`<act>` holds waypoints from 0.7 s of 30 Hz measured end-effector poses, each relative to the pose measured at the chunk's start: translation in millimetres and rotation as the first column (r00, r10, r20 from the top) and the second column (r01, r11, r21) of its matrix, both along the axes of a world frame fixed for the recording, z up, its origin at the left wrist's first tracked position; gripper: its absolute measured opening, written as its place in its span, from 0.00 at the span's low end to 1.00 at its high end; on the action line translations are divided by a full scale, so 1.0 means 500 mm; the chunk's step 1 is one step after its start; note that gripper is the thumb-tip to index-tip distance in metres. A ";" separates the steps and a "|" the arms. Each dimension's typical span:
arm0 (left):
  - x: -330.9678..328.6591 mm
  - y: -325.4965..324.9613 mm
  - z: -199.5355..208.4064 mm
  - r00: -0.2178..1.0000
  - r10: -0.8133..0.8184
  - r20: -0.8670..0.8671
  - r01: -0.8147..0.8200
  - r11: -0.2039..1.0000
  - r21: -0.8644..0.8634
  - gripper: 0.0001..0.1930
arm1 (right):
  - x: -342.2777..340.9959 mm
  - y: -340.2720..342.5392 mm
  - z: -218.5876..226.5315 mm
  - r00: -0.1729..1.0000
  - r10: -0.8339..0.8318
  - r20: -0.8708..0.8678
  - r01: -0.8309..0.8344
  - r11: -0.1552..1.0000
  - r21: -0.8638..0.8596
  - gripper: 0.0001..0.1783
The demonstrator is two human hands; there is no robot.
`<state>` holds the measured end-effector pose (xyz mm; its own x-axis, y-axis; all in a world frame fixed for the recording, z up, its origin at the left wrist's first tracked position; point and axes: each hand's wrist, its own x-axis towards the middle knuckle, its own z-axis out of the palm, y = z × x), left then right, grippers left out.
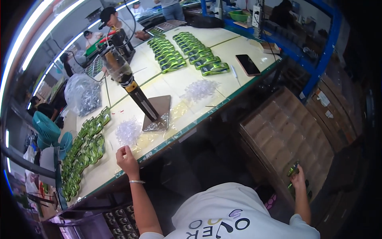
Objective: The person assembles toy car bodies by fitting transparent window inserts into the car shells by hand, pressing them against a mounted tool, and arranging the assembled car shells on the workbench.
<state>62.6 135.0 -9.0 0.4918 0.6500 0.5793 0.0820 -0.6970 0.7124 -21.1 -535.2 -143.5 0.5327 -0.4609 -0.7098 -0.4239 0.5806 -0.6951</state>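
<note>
Grasping a green part (293, 169) with right hand (299, 178) at the brown tray (286, 124). Holding left hand (127, 160) curled beside clear plastic pieces (128, 132); cannot tell whether gripping anything.

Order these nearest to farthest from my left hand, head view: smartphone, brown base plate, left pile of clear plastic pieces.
1. Left pile of clear plastic pieces, just beyond your left hand.
2. Brown base plate, right of it.
3. Smartphone, much farther right.

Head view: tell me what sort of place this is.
Probably a factory assembly workshop: rows of matching green-and-black parts and a heap of small clear pieces lie on a long workbench, with a co-worker beyond.
</note>
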 end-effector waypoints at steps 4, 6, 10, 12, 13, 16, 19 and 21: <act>0.000 -0.005 0.000 0.999 0.016 0.039 -0.019 0.997 0.071 0.09 | 0.036 0.084 0.107 0.917 0.024 0.398 -0.140 0.953 0.267 0.21; 0.002 -0.008 0.002 0.999 0.023 0.042 -0.027 0.995 0.091 0.09 | 0.109 0.119 0.143 0.862 0.107 0.496 -0.301 0.895 0.329 0.22; 0.006 -0.014 -0.002 1.000 0.017 0.026 -0.019 0.996 0.085 0.08 | 0.328 0.278 0.252 0.654 0.360 0.665 -0.600 0.783 0.166 0.26; -0.008 -0.009 -0.001 0.999 0.044 0.004 -0.044 0.995 0.094 0.07 | 0.444 0.421 0.346 0.444 0.614 0.653 -0.747 0.656 -0.109 0.24; -0.010 -0.010 0.001 0.998 0.069 0.009 -0.069 0.994 0.088 0.07 | 0.502 0.486 0.386 0.309 0.733 0.606 -0.772 0.566 -0.290 0.24; 0.000 -0.019 0.009 0.998 0.055 -0.012 -0.054 0.996 0.068 0.06 | 0.679 0.645 0.401 -0.052 0.941 0.333 -0.508 0.262 -0.820 0.26; -0.009 -0.017 0.011 0.996 0.087 -0.001 -0.086 0.993 0.084 0.05 | 0.746 0.813 0.486 -0.132 0.940 -0.314 -0.404 -0.340 -0.849 0.29; 0.004 -0.026 0.013 0.996 0.088 -0.006 -0.088 0.992 0.088 0.05 | 0.835 0.866 0.433 -0.141 0.901 -0.410 -0.183 -0.430 -0.884 0.27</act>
<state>64.7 121.8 -2.6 0.4411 0.6379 0.6312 0.1528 -0.7465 0.6476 396.1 -102.5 72.9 0.7000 0.7136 0.0292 0.6299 -0.5975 -0.4962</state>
